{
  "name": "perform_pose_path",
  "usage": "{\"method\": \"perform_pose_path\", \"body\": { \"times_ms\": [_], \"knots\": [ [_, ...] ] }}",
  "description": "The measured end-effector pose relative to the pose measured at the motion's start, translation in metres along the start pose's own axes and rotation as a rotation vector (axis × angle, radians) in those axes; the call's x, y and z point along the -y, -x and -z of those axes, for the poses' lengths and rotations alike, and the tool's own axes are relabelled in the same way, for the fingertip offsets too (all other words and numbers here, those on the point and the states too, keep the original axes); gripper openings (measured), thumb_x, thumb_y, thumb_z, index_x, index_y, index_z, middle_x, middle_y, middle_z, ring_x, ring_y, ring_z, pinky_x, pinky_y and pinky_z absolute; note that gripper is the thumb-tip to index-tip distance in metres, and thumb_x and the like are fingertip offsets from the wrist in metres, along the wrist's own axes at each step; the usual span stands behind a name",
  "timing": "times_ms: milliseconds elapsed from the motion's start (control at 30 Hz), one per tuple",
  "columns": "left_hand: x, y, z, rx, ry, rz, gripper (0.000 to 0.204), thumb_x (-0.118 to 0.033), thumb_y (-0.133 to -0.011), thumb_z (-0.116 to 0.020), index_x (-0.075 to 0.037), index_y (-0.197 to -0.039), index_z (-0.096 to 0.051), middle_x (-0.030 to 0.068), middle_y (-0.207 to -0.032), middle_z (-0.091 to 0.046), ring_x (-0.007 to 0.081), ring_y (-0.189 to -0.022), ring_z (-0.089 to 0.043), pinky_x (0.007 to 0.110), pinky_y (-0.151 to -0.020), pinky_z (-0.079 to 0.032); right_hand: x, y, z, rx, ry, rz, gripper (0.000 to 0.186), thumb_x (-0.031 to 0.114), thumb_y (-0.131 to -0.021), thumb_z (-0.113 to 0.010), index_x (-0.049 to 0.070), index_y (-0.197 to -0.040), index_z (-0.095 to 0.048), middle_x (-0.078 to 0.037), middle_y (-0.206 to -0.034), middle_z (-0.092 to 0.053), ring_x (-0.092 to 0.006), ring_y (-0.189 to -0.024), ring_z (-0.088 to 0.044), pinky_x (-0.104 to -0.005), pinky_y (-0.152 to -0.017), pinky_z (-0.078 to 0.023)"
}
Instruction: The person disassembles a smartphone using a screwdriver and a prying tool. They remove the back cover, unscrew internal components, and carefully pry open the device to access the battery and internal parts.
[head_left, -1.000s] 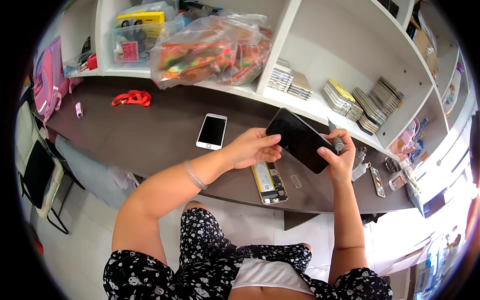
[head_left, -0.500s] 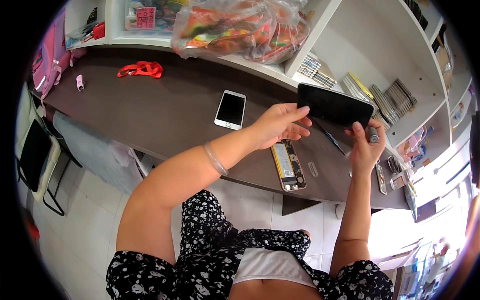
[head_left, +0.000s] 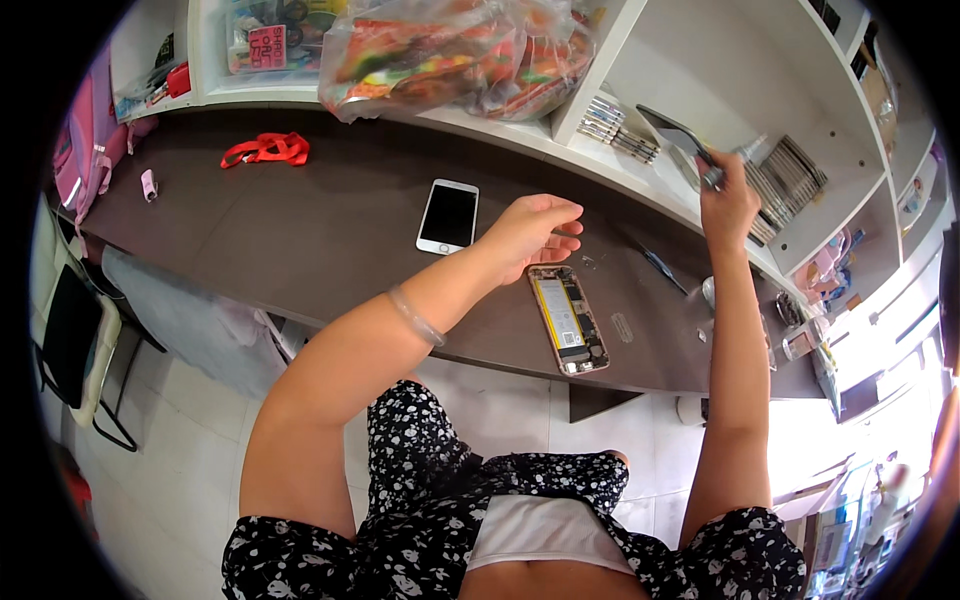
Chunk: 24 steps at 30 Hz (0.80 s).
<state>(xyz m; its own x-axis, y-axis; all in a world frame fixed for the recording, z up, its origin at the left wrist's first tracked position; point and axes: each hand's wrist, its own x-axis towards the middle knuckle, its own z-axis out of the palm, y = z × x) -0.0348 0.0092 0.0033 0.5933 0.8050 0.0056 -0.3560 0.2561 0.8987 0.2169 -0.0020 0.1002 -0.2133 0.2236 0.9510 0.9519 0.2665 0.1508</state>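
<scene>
My right hand (head_left: 730,200) grips a dark phone screen (head_left: 673,127), tilted nearly edge-on, along with a grey tool (head_left: 712,178), in front of the shelf. My left hand (head_left: 535,232) is open and empty, fingers loosely bent, just above an opened phone (head_left: 567,320) with battery and inner parts exposed. A white phone (head_left: 448,213) with a dark screen lies to its left. On the right are dark tweezers (head_left: 658,264) and a small clear piece (head_left: 622,328).
White shelving (head_left: 740,70) above the desk (head_left: 240,250) holds a plastic bag (head_left: 420,60), a clear bin (head_left: 275,40) and stacked slim items (head_left: 790,180). A red lanyard (head_left: 268,149) and pink backpack (head_left: 80,150) are at the left, near a chair (head_left: 75,350). Jars (head_left: 800,340) crowd the desk's right.
My left hand has released the dark screen. My right hand has carried it up and to the right, turning it edge-on. The tweezers now show on the desk.
</scene>
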Motion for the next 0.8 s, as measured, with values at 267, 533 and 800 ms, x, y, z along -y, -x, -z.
{"method": "perform_pose_path", "body": {
  "times_ms": [267,533,800],
  "knots": [
    [0.015,-0.005,0.001,0.141,-0.796,-0.177,0.033,-0.027,-0.082,-0.067,-0.003,-0.102,-0.058,0.0070,-0.096,-0.059,0.0131,-0.083,-0.058,0.026,-0.069,-0.049,0.000,0.000,-0.035,0.275,-0.099,-0.059,0.017,0.012,-0.079,-0.068,0.005,-0.092,-0.060,-0.009,-0.095,-0.068,-0.0274,-0.083,-0.066,-0.0322,-0.070,-0.051],
    [0.019,0.006,0.002,0.207,-1.377,-0.351,0.038,-0.031,-0.075,-0.069,-0.005,-0.102,-0.062,0.0146,-0.099,-0.060,0.0324,-0.099,-0.054,0.040,-0.086,-0.044,-0.014,-0.003,-0.055,0.406,-0.199,-0.131,0.021,0.019,-0.082,-0.064,0.008,-0.100,-0.061,-0.011,-0.087,-0.068,-0.0317,-0.074,-0.064,-0.0343,-0.067,-0.049],
    [0.004,-0.006,0.020,-0.285,-1.640,-0.419,0.041,-0.034,-0.075,-0.068,-0.009,-0.107,-0.061,0.0145,-0.107,-0.059,0.0345,-0.109,-0.048,0.055,-0.092,-0.036,0.000,0.004,-0.045,0.277,-0.295,-0.091,0.025,0.018,-0.089,-0.055,0.010,-0.112,-0.059,-0.011,-0.119,-0.059,-0.0266,-0.095,-0.061,-0.0313,-0.080,-0.047]
  ]
}}
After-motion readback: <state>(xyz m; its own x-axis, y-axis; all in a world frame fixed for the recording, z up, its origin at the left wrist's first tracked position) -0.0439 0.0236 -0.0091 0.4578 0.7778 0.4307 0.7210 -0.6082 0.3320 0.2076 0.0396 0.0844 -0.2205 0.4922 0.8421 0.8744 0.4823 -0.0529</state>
